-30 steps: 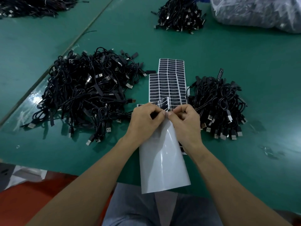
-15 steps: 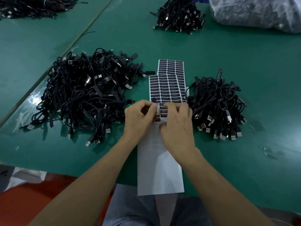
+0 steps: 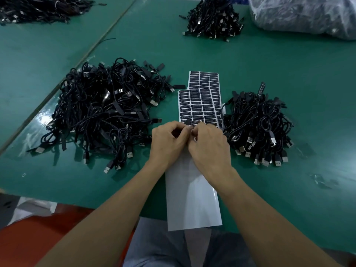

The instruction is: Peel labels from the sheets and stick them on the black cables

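Both grips are meeting over the label sheet (image 3: pixel 192 199).
The left grip (image 3: pixel 169 140) is pinching a black label (image 3: pixel 186 122); the right grip (image 3: pixel 209 145) is curling beside it, its hold unclear. The sheet is lying on the green surface (image 3: pixel 250 64) between two cable piles (image 3: pixel 104 110).

Two sheets of small black labels are laid flat on the green desk (image 3: pixel 269 64), the nearer label sheet (image 3: pixel 200 105) overlapping the farther label sheet (image 3: pixel 204 79). The nearer one is filled with rows of labels at its far end and stripped to bare white backing at its near end, which overhangs the desk edge. One label (image 3: pixel 187 122) is lifted from the lowest visible row. Black cables with silver plugs are piled in a large cable heap (image 3: pixel 104 112) left of the sheets and a smaller cable heap (image 3: pixel 258 124) just beside them on the right.
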### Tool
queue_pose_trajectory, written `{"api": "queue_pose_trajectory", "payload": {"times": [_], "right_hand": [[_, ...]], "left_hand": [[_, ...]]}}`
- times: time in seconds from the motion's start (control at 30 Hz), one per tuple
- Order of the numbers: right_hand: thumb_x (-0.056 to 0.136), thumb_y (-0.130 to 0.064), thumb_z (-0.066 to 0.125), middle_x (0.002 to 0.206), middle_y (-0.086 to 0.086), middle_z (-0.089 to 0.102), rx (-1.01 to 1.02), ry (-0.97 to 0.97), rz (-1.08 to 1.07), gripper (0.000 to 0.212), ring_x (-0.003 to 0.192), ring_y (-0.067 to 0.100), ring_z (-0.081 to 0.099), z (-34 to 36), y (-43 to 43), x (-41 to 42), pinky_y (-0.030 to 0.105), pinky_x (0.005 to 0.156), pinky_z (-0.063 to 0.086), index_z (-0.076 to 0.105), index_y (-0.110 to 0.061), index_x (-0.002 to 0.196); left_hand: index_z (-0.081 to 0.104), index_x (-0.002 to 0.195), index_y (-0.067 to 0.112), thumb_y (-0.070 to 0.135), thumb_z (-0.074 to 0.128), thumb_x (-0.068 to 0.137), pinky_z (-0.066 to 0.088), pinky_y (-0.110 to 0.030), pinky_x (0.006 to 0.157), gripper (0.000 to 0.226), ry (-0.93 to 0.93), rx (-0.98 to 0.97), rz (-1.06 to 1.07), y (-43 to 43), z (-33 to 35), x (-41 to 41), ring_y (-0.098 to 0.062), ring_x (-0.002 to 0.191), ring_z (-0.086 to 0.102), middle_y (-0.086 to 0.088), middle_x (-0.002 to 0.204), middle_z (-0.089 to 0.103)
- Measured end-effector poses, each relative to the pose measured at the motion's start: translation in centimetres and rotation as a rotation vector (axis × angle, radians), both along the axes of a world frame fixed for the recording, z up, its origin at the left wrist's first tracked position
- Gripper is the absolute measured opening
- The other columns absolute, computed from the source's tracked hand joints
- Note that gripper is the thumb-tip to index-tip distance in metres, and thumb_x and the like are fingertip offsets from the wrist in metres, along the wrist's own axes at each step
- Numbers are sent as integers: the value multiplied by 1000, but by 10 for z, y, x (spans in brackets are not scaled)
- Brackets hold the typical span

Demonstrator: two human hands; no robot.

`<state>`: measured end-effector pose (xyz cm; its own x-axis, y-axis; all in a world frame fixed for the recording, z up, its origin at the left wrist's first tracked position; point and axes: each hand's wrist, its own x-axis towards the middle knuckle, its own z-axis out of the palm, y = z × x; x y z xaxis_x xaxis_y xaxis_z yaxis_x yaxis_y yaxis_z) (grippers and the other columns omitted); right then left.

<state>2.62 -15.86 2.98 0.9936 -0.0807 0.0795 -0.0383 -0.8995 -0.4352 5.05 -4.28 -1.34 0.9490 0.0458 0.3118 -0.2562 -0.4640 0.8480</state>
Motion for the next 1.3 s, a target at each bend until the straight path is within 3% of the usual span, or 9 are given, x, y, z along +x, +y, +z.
{"api": "queue_pose_trajectory", "payload": {"times": [0.2, 0.27, 0.37, 0.53, 0.63, 0.8, 0.9, 1.13, 1.3], "right_hand": [[100, -26, 51, 101, 6, 67, 79, -73, -26, 22, 94, 28, 61, -7, -2, 1, 34, 72, 41, 68, -12, 98], [95, -22, 58, 84, -1, 69, 282, -138, -68, 17, 81, 19, 63, -9, -4, 1, 34, 73, 48, 69, -15, 84], [90, -18, 67, 64, -15, 65, 691, -157, -111, 16, 64, 0, 60, -12, -7, 2, 13, 64, 43, 68, -23, 75], [93, -9, 66, 64, -12, 65, 1182, -67, -83, 25, 60, 2, 54, -16, -15, 1, 15, 56, 44, 71, -25, 75], [94, -9, 65, 64, -11, 65, 1212, -49, -32, 18, 61, 1, 56, -16, -20, 1, 13, 51, 43, 71, -18, 80], [96, -8, 64, 88, 9, 73, 1285, -22, -37, 11, 87, 18, 70, -18, -23, 2, 23, 67, 54, 71, -12, 89], [95, -8, 65, 91, 16, 71, 1284, -11, -57, 9, 85, 24, 67, -22, -23, 5, 25, 70, 54, 72, -10, 90], [94, -11, 67, 70, -4, 65, 1183, -10, -6, 22, 68, 10, 55, -27, -26, 6, 22, 70, 48, 72, -23, 76], [93, -8, 67, 69, -7, 64, 1247, -32, 1, 17, 66, 5, 54, -28, -27, 5, 17, 67, 49, 74, -18, 81]], "left_hand": [[76, 83, 27, 28, 66, 91, 54, -19, 70, 12, 40, -65, -15, -1, 3, -2, 1, 71, 68, 21, 71, 70], [74, 85, 28, 24, 60, 91, 58, -24, 72, 15, 91, -167, -16, -1, 3, -2, -4, 73, 71, 16, 75, 74], [73, 98, 23, 2, 54, 93, 61, -31, 81, 28, 126, -217, -50, 4, 0, -1, -9, 81, 74, 9, 85, 76], [63, 110, 47, -2, 53, 94, 59, -37, 88, 52, 128, -222, -96, 4, 7, -3, -12, 92, 74, 8, 95, 77], [58, 110, 55, 10, 56, 91, 59, -33, 84, 49, 101, -157, -88, 0, 13, -4, -11, 86, 73, 19, 93, 76], [59, 104, 44, 9, 63, 89, 56, -19, 78, 38, 152, -174, -105, -2, 19, -3, -4, 81, 73, 20, 86, 76], [67, 93, 35, 4, 68, 88, 61, -31, 80, 32, 214, -258, -111, 1, 16, -4, -10, 86, 75, 10, 87, 77], [67, 99, 26, -5, 70, 88, 60, -44, 89, 32, 363, -361, -175, 5, 13, -9, -19, 87, 75, 2, 86, 77], [58, 110, 36, 9, 69, 89, 52, -18, 76, 36, 280, -33, -219, 6, 28, -8, 1, 84, 70, 16, 87, 77]]}}
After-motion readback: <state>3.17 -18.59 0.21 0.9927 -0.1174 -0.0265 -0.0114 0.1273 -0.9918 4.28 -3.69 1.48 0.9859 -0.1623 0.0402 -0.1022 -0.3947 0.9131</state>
